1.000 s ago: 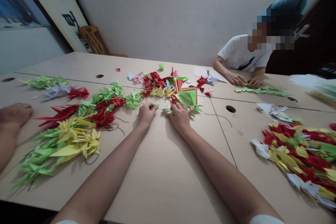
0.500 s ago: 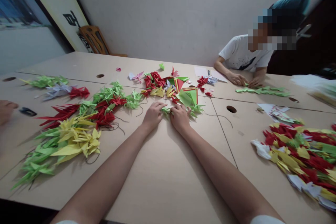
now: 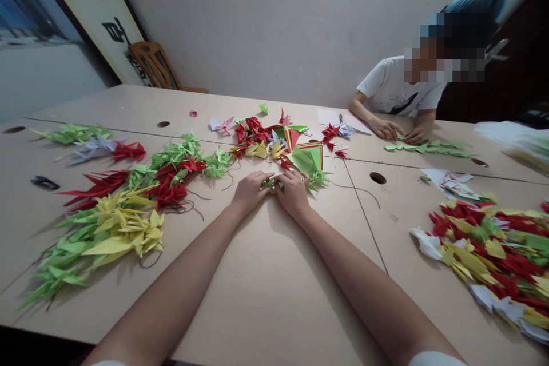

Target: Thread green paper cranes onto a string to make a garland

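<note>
Hands are drawing together since the earlier frame; the other hand at far left is leaving the view. Left hand (image 3: pixel 252 191) and right hand (image 3: pixel 292 193) are nearly meeting, grip clamping a small green paper crane (image 3: pixel 269 183) between them, just above the bench (image 3: pixel 274 297). Directly ahead of the grip, a pile of red paper cranes (image 3: pixel 251 131) and green-and-red folded paper (image 3: pixel 306 157) are lying close by. Dark thread (image 3: pixel 355 187) is trailing off to the right. Left of the grip, a large heap of green, red and yellow cranes (image 3: pixel 120 223) is spreading across the bench, with a black clip (image 3: pixel 45 183) beyond it. Right of the grip, past a round bench hole (image 3: pixel 377 178), another mixed heap (image 3: pixel 493 251) is lying. Well ahead and right, a person in a white T-shirt (image 3: pixel 398 86) is resting both hands (image 3: pixel 398 131) on a green crane strand (image 3: pixel 429 148).
</note>
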Demonstrator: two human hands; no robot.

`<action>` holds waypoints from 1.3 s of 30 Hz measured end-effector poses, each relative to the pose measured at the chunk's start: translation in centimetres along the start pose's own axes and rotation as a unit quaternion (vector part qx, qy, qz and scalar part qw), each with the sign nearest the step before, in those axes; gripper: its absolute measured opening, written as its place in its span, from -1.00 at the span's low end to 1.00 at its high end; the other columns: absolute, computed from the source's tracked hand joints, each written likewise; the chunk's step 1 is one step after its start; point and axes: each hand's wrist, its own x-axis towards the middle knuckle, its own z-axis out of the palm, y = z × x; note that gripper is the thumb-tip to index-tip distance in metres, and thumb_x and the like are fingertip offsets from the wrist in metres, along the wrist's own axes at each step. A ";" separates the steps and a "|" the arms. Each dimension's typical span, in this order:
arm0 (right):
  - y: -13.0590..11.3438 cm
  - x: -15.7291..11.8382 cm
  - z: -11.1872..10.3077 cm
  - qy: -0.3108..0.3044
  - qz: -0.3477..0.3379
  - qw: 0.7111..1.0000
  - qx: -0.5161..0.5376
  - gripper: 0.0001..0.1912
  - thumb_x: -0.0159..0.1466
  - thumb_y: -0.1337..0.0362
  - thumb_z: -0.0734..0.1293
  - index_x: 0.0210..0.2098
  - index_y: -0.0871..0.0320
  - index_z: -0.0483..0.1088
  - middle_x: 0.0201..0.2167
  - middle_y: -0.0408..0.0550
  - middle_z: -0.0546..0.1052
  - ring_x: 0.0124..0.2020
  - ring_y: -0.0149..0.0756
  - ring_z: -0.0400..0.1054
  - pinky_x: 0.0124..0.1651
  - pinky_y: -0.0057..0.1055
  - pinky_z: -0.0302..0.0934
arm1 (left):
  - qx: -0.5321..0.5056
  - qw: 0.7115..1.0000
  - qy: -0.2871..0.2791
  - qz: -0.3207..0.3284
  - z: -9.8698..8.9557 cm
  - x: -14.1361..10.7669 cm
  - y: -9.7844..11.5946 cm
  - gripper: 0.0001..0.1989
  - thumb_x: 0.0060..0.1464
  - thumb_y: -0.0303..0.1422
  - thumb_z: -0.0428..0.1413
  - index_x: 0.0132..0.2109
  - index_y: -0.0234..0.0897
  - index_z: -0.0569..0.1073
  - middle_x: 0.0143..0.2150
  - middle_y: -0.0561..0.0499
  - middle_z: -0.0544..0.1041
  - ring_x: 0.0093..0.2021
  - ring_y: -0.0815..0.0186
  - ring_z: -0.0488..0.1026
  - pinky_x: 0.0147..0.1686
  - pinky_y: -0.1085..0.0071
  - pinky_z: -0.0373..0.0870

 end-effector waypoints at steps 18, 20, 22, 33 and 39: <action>0.3 0.1 -0.1 0.021 0.024 0.999 0.030 -0.79 0.31 0.34 0.21 -0.33 0.09 0.48 -0.21 -0.01 0.52 -0.03 -0.15 0.24 0.10 -0.13 -0.19 | -0.129 0.984 0.075 -0.097 -0.2 0.6 -0.8 -0.78 -0.15 -0.58 0.18 -0.35 -0.22 0.63 -0.38 0.02 0.54 -0.39 0.36 0.39 -0.32 0.44 0.29; 0.4 0.2 -0.2 0.025 0.025 0.998 0.042 -0.79 0.31 0.34 0.21 -0.33 0.09 0.48 -0.21 -0.02 0.51 -0.03 -0.16 0.24 0.10 -0.13 -0.19 | -0.150 0.979 0.083 -0.112 -0.3 0.6 -0.9 -0.80 -0.18 -0.58 0.19 -0.38 -0.24 0.62 -0.40 0.03 0.54 -0.42 0.38 0.37 -0.35 0.45 0.28; 0.4 0.2 -0.2 0.028 0.029 0.998 0.047 -0.79 0.30 0.35 0.22 -0.34 0.10 0.49 -0.20 0.00 0.51 -0.04 -0.15 0.24 0.11 -0.13 -0.20 | -0.162 0.975 0.093 -0.121 -0.3 0.7 -0.8 -0.82 -0.19 -0.58 0.19 -0.41 -0.25 0.61 -0.41 0.04 0.54 -0.44 0.38 0.35 -0.37 0.45 0.27; 0.0 0.0 -0.5 0.002 0.028 0.999 0.031 -0.83 0.21 0.34 0.29 -0.24 0.06 0.50 -0.12 0.01 0.50 0.03 -0.08 0.21 0.14 -0.06 -0.20 | -0.198 0.962 0.104 -0.155 -0.2 0.6 -1.1 -0.96 -0.15 -0.46 0.16 -0.46 -0.30 0.53 -0.50 0.06 0.52 -0.47 0.39 0.36 -0.42 0.47 0.23; 0.0 0.1 -0.1 -0.004 0.031 0.999 0.030 -0.72 0.20 0.31 0.30 -0.09 0.06 0.45 -0.06 0.02 0.51 0.09 -0.04 0.20 0.18 -0.03 -0.22 | -0.177 0.960 0.114 -0.186 -0.2 0.5 -1.3 -0.97 -0.10 -0.42 0.17 -0.42 -0.28 0.50 -0.47 0.08 0.53 -0.49 0.40 0.38 -0.46 0.49 0.22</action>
